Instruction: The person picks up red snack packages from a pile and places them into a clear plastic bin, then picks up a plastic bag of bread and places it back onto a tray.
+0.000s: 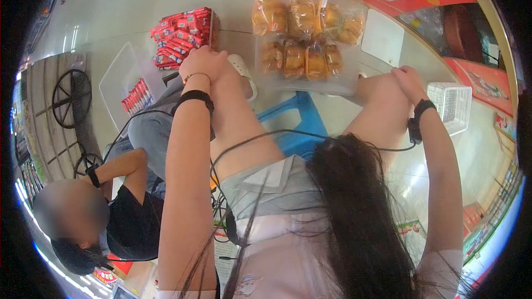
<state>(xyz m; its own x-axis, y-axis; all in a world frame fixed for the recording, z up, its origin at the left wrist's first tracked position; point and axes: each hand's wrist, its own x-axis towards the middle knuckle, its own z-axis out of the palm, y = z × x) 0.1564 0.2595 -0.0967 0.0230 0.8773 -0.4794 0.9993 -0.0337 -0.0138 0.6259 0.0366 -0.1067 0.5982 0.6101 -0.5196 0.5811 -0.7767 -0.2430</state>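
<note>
My left hand point(204, 65) lies over my left knee, fingers spread and holding nothing, beside a pile of small red packets point(180, 36) in a box. On my right knee rests my right hand point(409, 82), its fingers stretched out and nothing in them. Clear bags of round golden-brown baked goods point(302, 16) lie in front between my knees, with more wrapped pieces point(313, 61) in a clear container nearer to me. Both wrists carry black bands.
A translucent bin point(113, 86) holds red-and-white sticks point(137, 97). A blue stool point(299, 122) is under me. A white basket point(450, 108) stands right; a white lid point(382, 36) lies ahead. A co-worker in black point(133, 224) sits at left. A black cable crosses my lap.
</note>
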